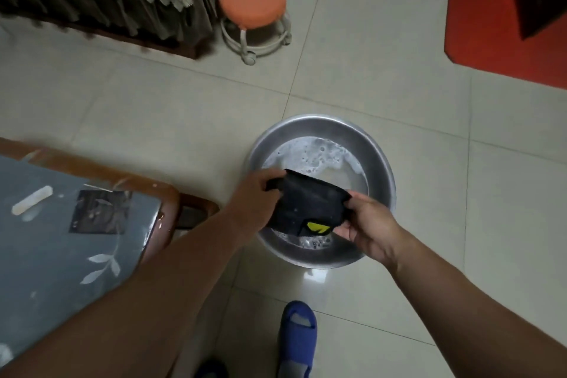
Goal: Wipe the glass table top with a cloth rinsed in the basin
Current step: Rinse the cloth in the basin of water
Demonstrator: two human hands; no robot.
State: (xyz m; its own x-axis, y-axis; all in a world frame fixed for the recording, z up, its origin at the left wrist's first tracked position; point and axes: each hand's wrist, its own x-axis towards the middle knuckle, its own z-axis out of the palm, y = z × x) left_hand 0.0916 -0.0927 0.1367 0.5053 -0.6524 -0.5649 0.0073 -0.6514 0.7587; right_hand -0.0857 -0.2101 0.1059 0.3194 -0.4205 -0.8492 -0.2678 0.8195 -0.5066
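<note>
Cloth (303, 204): black, with a yellow mark at its lower edge, held spread above the near half of the basin, clear of the water. Basin (382, 169): round, metal, on the tiled floor, holding shallow soapy water. Glass table top (55, 242): grey-blue, leaf-patterned, wood-framed, its corner near the basin.

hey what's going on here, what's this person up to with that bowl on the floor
A person is holding a black cloth stretched between both hands, left hand and right hand, over a metal basin of sudsy water on the tiled floor. The glass table is off to their left, and nothing is touching it. It looks like the cloth is being rinsed before wiping.
</note>
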